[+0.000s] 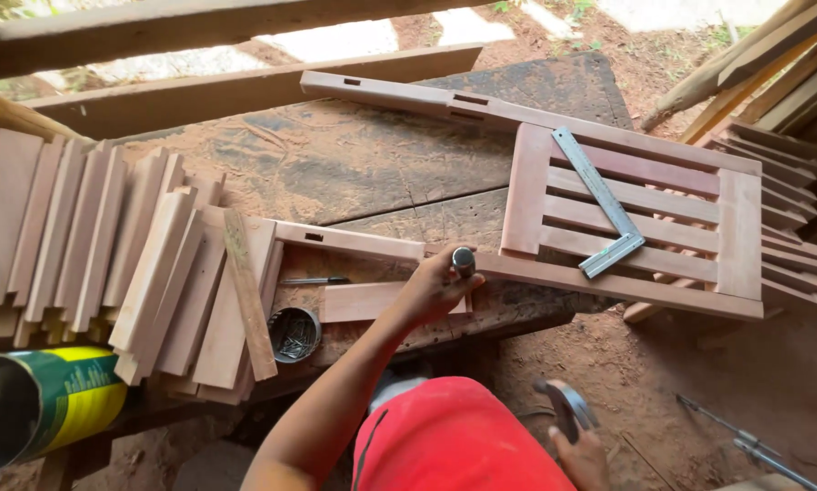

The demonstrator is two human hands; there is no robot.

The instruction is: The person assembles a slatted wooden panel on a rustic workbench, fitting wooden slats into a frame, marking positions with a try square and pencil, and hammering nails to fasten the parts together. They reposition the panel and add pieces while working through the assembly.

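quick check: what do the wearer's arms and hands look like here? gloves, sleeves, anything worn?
Both bare. Left hand has no glove, and the forearm is uncovered up to the frame edge, no sleeve showing. Right hand also ungloved, only partly in view at the bottom. No watch, rings or bands visible. Red garment sits below the arms.

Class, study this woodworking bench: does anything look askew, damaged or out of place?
Nothing looks damaged. Only the stack of cut boards on the left is untidy: they fan out unevenly, and one narrow strip lies slanted across the others. The metal square lies diagonally on the slatted frame.
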